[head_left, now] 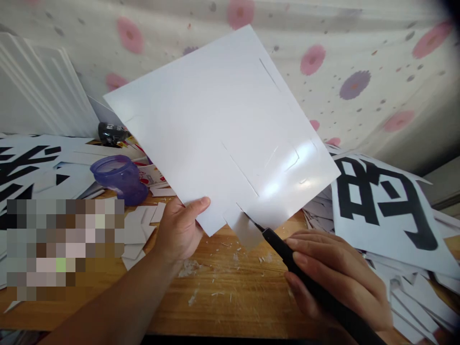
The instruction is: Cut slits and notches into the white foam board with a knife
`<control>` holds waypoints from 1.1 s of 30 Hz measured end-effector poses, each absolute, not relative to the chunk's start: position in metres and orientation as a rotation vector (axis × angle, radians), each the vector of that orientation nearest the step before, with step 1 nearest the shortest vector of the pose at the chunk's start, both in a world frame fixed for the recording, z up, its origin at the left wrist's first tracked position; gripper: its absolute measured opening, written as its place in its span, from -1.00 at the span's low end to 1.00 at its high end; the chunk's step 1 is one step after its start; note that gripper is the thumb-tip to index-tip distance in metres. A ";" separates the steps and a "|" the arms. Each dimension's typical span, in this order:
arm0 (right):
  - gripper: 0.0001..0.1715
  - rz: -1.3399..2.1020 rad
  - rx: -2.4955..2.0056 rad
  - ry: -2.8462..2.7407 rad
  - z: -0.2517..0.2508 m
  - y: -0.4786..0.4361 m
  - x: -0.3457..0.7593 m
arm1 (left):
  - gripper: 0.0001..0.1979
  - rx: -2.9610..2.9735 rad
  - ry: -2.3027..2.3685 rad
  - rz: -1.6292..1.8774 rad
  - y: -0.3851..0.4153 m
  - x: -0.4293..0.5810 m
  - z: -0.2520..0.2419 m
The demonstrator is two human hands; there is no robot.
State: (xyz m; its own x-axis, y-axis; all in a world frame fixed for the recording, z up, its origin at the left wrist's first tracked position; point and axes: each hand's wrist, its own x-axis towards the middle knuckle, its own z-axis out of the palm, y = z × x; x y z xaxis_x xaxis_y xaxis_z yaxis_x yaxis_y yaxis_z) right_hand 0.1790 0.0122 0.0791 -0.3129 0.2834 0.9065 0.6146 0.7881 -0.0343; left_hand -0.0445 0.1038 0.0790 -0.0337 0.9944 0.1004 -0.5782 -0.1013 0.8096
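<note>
Black tool [312,286], clamped in the right hand's [339,273] fingers, calls for light, steady strokes on the sheet [201,120], which the left hand's [178,230] fingers clamp by its near left edge above the bench [230,311], best kept taut.

A black cutter [318,293] meets the tilted, slit, glossy white sheet [215,122] near its bottom.

Wooden table [215,322] now, grain showing at the near side, pale shavings [189,268] scattered over its middle! Over on the left, small white offcuts [138,230] overlap; farther back, there's a purple cup [133,184]. And across to the right, a heap of white cut pieces [413,306]!
</note>
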 end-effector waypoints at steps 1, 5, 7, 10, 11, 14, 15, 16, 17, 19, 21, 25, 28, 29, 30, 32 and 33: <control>-0.70 -0.401 -0.685 -1.911 0.079 0.012 0.181 | -0.52 0.803 0.689 1.542 0.106 -0.047 0.081; -0.73 -0.454 -0.759 -1.870 0.081 0.015 0.190 | -0.59 0.726 0.617 1.858 0.121 -0.068 0.093; -0.76 -0.439 -0.822 -1.824 0.084 0.017 0.193 | -0.61 0.748 0.588 1.908 0.125 -0.077 0.098; -0.81 -0.300 -0.935 -1.790 0.090 0.023 0.193 | -0.64 0.811 0.579 1.829 0.123 -0.079 0.098; -0.83 -0.228 -0.949 -1.799 0.090 0.027 0.192 | -0.63 0.823 0.576 1.808 0.120 -0.077 0.096; -0.87 -0.041 -0.919 -1.820 0.085 0.040 0.185 | -0.59 0.830 0.560 1.740 0.113 -0.067 0.089; -0.87 -0.005 -0.933 -1.793 0.082 0.045 0.182 | -0.58 0.828 0.553 1.704 0.111 -0.063 0.087; -0.88 0.025 -0.969 -1.762 0.078 0.049 0.180 | -0.57 0.823 0.545 1.672 0.110 -0.059 0.084; -0.91 0.069 -1.022 -1.733 0.073 0.051 0.177 | -0.57 0.818 0.537 1.642 0.108 -0.056 0.083; -0.85 0.191 -1.115 -1.682 0.064 0.055 0.172 | -0.57 0.806 0.523 1.606 0.106 -0.051 0.081; -0.70 0.343 -1.149 -1.623 0.056 0.057 0.169 | -0.56 0.793 0.510 1.585 0.104 -0.047 0.080; -0.59 0.644 -1.153 -1.433 0.042 0.057 0.164 | -0.58 0.755 0.504 1.560 0.101 -0.044 0.079; -0.56 0.780 -1.128 -1.274 0.039 0.057 0.162 | -0.59 0.732 0.506 1.530 0.100 -0.045 0.077; -0.57 0.795 -1.111 -1.240 0.040 0.056 0.162 | -0.58 0.728 0.503 1.509 0.099 -0.045 0.076; -0.59 0.801 -1.093 -1.229 0.042 0.056 0.163 | -0.57 0.722 0.499 1.486 0.099 -0.046 0.076; -0.63 0.775 -1.077 -1.254 0.048 0.055 0.164 | -0.55 0.706 0.493 1.434 0.099 -0.048 0.074; -0.64 0.749 -1.075 -1.270 0.051 0.055 0.165 | -0.54 0.699 0.488 1.415 0.099 -0.048 0.074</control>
